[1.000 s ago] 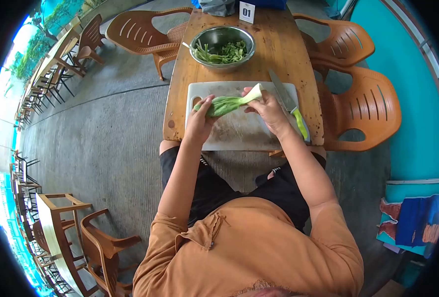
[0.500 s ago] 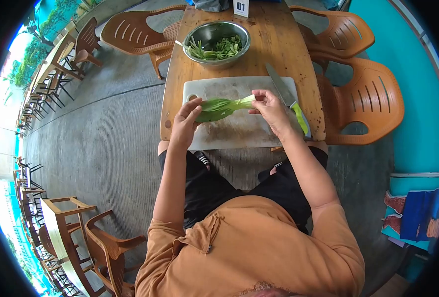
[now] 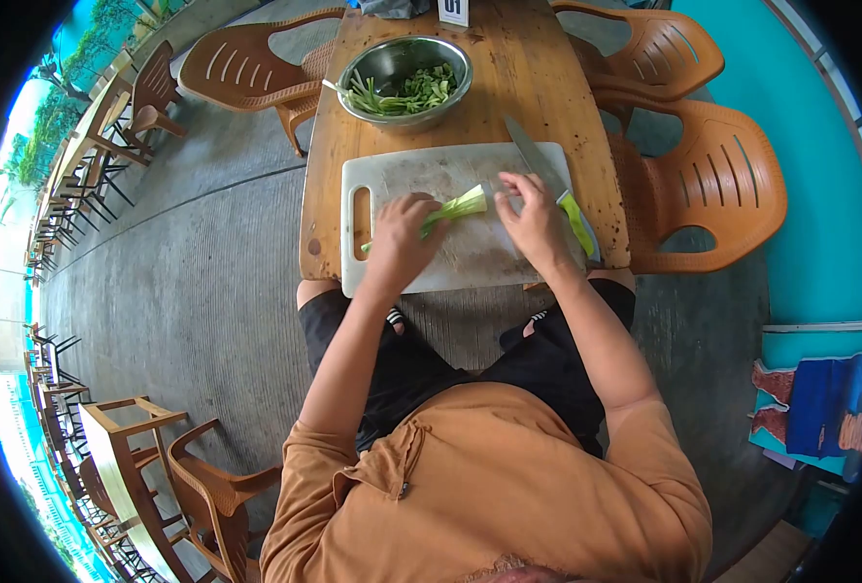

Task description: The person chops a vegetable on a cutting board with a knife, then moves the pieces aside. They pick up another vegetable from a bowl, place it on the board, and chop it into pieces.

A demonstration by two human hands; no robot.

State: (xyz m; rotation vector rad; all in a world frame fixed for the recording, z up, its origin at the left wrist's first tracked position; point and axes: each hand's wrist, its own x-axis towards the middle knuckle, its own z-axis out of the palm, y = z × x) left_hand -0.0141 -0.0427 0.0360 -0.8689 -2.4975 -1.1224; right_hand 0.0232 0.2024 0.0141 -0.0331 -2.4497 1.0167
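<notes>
My left hand [image 3: 406,233] is closed over a leafy green vegetable [image 3: 468,202], low over the cutting board. The pale stalk end points right from under my fingers, while most of the leaf is hidden beneath the hand. My right hand [image 3: 530,214] hovers just right of the stalk, thumb and fingers apart, holding nothing. Under both hands lies the white, stained cutting board [image 3: 411,170]. A knife [image 3: 576,223] with a lime-green handle rests at the board's right side, its blade pointing away from me.
Behind the board stands a metal bowl [image 3: 458,92] of cut greens [image 3: 406,95]. A number card [image 3: 453,12] is at the far end of the wooden table [image 3: 518,78]. Brown chairs flank it on the left [image 3: 256,63] and right [image 3: 722,194].
My right hand has let go of the stalk end. My left hand has moved right and turned over the vegetable, which is lower and covered more. The view has shifted slightly.
</notes>
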